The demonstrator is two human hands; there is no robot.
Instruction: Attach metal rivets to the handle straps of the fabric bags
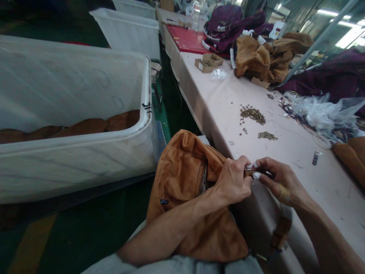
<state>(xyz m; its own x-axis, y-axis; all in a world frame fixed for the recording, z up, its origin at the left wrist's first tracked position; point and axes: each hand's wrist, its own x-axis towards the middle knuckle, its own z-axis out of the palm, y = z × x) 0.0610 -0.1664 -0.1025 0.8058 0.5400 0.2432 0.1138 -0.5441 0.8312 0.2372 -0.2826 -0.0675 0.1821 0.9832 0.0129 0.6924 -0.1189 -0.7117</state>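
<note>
A brown bag (182, 171) with a zipped front pocket and a small dark label lies across my lap. At its upper right, my left hand (235, 179) is closed on a brown strap (248, 173) of the bag. Opposite it, my right hand (275, 179) pinches the same strap between thumb and fingers. White wraps cover some fingertips, and a tan bandage circles the right thumb. Whatever small part lies between the fingertips is hidden. Below my right hand hangs a looser strap length (281, 232), partly blurred.
On the pale table (211, 91) lie a pile of small brass-coloured studs (253, 115) and a smaller cluster (267, 136). Farther back are small cardboard boxes (208, 62), brown bags (253, 55), purple bags (225, 23) and clear plastic (322, 112). A large white bin (71, 152) stands left.
</note>
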